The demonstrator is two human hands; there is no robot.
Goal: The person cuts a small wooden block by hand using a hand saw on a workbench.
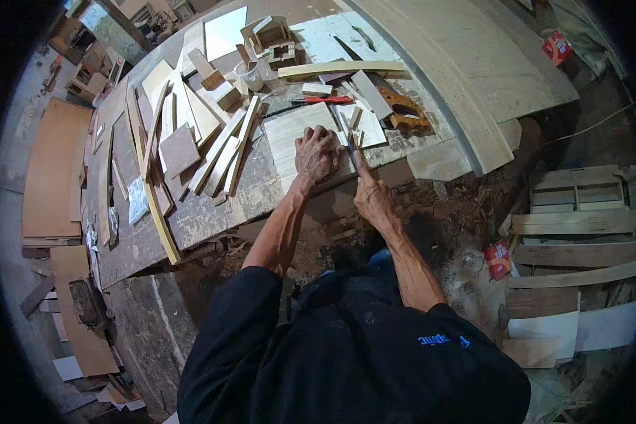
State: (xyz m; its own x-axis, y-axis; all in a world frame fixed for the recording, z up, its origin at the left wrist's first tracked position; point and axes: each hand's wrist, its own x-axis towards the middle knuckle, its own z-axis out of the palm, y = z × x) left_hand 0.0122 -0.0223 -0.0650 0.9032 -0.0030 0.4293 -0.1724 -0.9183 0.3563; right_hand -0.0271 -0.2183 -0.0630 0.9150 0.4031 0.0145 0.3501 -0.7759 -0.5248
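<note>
Several flat brown boards (pixel 53 169) lie stacked on the floor at the far left, beside the tabletop (pixel 212 212). On the tabletop's left part a loose heap of pale wood strips and offcuts (pixel 212 148) fans out, too overlapped to count, with one long yellowish strip (pixel 161 219) reaching to the near edge. One small white cup (pixel 247 74) stands behind the heap, near a cluster of little wooden box frames (pixel 272 35).

One pale plywood panel (pixel 297 134) lies flat near the middle of the tabletop. The left hand (pixel 318 152) presses down on its right end, fingers bent and spread over the wood, holding nothing else. Just beside it the right hand (pixel 371 194) pinches one thin blue-tipped pencil or marker (pixel 351 145), its tip at the panel's right edge; whether the tip touches cannot be made out.

One red-handled tool (pixel 328 100) lies behind the hands, and one brown curved wooden piece (pixel 403 112) rests further right. Two small red packets show: one on the floor (pixel 498 258), one far right (pixel 557 48). One slatted wooden frame (pixel 579 198) lies on the floor at the right.
</note>
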